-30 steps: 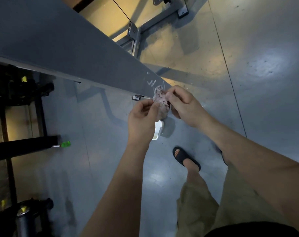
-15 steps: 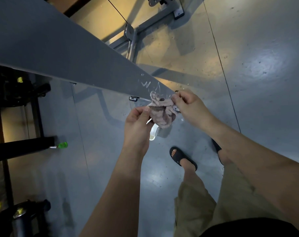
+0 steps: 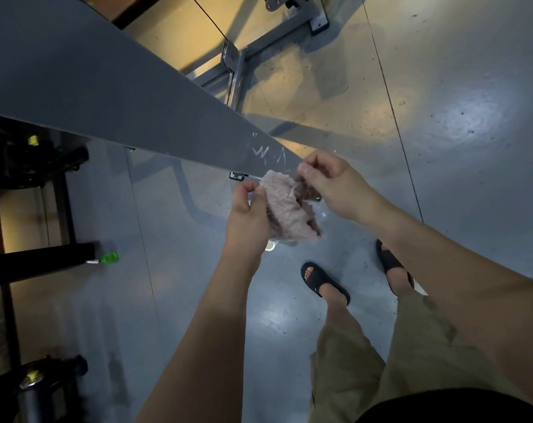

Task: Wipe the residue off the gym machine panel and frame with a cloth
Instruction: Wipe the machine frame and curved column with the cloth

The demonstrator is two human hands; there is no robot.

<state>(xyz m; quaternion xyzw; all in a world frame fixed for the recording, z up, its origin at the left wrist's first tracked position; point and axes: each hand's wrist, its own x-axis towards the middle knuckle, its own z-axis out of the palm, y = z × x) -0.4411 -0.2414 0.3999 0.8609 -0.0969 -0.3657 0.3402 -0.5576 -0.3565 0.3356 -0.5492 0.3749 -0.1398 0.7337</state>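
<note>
Hands met just under the low end of the sloping grey machine panel (image 3: pixel 106 87), with a pink terry cloth (image 3: pixel 285 209) spread between them. The left hand (image 3: pixel 247 215) came up from below on a straight wrist, its back toward the camera, thumb and curled fingers pinching the cloth's left edge. Right of that pinch the cloth sagged in a crumpled fold, with darker patches along its lower side. The right hand (image 3: pixel 335 184) reached in on a forearm slanting from the lower right, fingers bent and thumb tip pressed onto the cloth's upper right corner. White scribbled residue (image 3: pixel 265 152) marked the panel just above both grips. Whether the cloth touched the panel could not be told.

Far left of the grips, dark equipment was cut off by the picture's edge and too dim to name. A pale object (image 3: pixel 270 245) on the floor was mostly hidden below the cloth. The right hand's fingertips were hidden behind the fabric.
</note>
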